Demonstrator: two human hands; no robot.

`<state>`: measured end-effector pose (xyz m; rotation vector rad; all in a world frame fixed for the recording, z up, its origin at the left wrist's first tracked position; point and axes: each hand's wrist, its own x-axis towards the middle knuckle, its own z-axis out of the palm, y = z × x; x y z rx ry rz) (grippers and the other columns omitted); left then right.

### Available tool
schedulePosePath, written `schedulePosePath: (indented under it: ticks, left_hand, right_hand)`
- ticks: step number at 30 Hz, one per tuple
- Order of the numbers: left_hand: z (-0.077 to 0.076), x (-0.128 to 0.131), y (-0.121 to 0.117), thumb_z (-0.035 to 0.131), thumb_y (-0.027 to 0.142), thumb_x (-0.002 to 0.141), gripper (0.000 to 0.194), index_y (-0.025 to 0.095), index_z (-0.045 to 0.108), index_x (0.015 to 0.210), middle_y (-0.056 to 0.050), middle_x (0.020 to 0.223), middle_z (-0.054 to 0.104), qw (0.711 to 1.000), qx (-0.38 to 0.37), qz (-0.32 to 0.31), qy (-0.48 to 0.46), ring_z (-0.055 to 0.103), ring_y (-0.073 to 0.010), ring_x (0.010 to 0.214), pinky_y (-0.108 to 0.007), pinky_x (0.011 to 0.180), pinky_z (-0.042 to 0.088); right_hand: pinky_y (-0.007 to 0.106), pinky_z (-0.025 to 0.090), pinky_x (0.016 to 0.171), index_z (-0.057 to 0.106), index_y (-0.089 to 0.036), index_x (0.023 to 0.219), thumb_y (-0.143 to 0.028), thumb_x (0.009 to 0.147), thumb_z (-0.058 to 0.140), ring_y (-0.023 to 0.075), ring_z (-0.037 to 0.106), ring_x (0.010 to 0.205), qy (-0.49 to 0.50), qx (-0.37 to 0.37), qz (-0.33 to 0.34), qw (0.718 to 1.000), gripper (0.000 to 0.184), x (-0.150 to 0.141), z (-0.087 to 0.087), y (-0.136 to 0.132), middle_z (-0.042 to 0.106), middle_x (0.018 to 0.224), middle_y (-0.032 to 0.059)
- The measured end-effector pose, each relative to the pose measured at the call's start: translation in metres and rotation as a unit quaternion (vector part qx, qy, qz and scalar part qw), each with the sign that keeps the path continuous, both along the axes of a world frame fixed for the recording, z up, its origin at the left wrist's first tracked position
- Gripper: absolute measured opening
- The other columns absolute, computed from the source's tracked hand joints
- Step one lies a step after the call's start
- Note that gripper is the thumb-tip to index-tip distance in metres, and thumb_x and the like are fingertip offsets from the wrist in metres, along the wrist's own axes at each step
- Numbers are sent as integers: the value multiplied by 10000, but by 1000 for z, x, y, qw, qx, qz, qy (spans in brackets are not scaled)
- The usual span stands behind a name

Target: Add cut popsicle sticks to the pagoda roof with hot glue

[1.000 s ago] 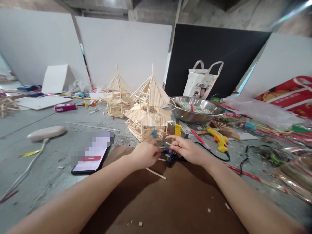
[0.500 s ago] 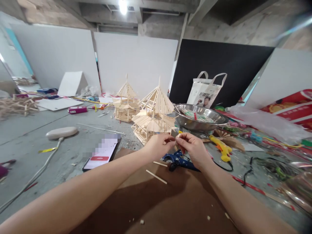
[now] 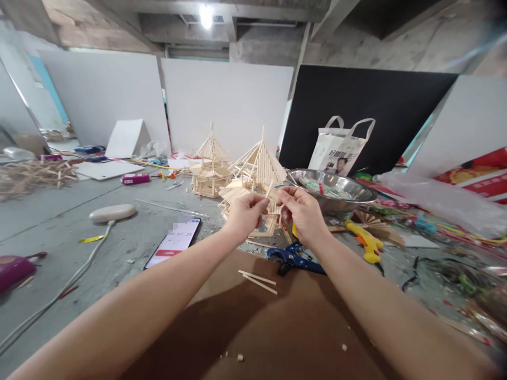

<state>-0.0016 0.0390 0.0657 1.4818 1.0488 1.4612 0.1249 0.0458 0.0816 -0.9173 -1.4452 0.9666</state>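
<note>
Between my two hands, a short pale stick tilts upward. The left hand pinches its lower part, probably so the upper end remains exposed. On the right hand, the grip looks narrow, thumb close to forefinger, but I can't tell whether it holds anything. Right behind my fingers rises the nearer stick pavilion, leaving little room forward; the farther pavilion stands behind it to the left. Blue pliers lie under my right wrist, where a lowered hand could snag them. Loose sticks rest on the brown sheet, within easy reach. Outward are a phone, a yellow glue gun and a metal bowl.
</note>
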Motion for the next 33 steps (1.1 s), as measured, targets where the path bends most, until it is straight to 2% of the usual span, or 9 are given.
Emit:
schedulePosePath:
  ticks: [2,4,6,8,9,13,17,26,33]
  left_hand:
    - [-2,-2,6,516,293,719,177,135,509,640,36,526,496,999,-5,40,-35,401,-25,286,-157,300,275]
    - [-3,-2,11,514,268,717,159,130,509,638,36,523,493,996,-15,63,-66,407,-28,281,-157,293,279]
    - [-2,0,13,508,243,719,139,129,510,638,36,522,489,993,-31,73,-89,413,-34,275,-159,285,285]
    - [1,2,13,499,230,723,132,131,511,637,32,532,492,991,-47,82,-97,420,-42,267,-164,275,290]
    - [3,3,12,494,225,726,131,131,512,636,29,539,497,990,-53,86,-95,422,-45,263,-166,270,290]
    - [17,0,11,484,199,736,146,130,502,609,23,525,497,989,-68,93,-92,410,-46,245,-164,255,270]
    - [28,3,10,474,167,745,131,134,481,619,23,519,500,983,-100,84,-132,398,-40,252,-164,263,274]
    - [25,18,17,433,192,782,122,128,467,684,33,543,491,965,-122,103,-209,410,-26,282,-149,307,335]
    - [19,22,24,352,228,821,166,139,439,712,38,576,476,965,-111,99,-217,405,-18,285,-143,322,331]
  right_hand:
    - [189,296,353,473,-182,821,-410,726,477,46,376,379,-63,11,0,998,247,-6,-15,-3,504,613,-38]
    - [204,349,412,482,-177,825,-381,774,398,71,425,435,-188,47,12,981,227,-10,-36,-8,513,603,-22]
    - [225,386,493,510,-175,734,-327,762,420,101,479,523,-232,61,35,970,179,-14,-58,-17,534,600,-4]
    - [251,397,552,546,-175,755,-306,752,443,119,500,564,-269,75,52,959,167,-16,-73,-28,572,636,14]
    - [263,400,577,566,-174,792,-296,757,438,129,511,579,-306,92,71,945,179,-17,-78,-34,588,650,24]
    - [308,374,792,542,-180,1026,-304,792,405,183,501,913,-486,240,164,824,298,-21,-82,-52,580,1016,73]
    - [355,318,873,505,-190,1106,-421,777,433,211,429,1033,-541,268,197,773,409,-28,-84,-56,513,1152,70]
    - [339,337,762,596,-150,851,-389,782,413,204,455,912,-565,317,174,741,310,-44,-89,-50,583,942,97]
    - [342,317,801,614,-147,810,-374,745,452,207,458,897,-557,298,166,757,287,-47,-92,-48,601,900,92]
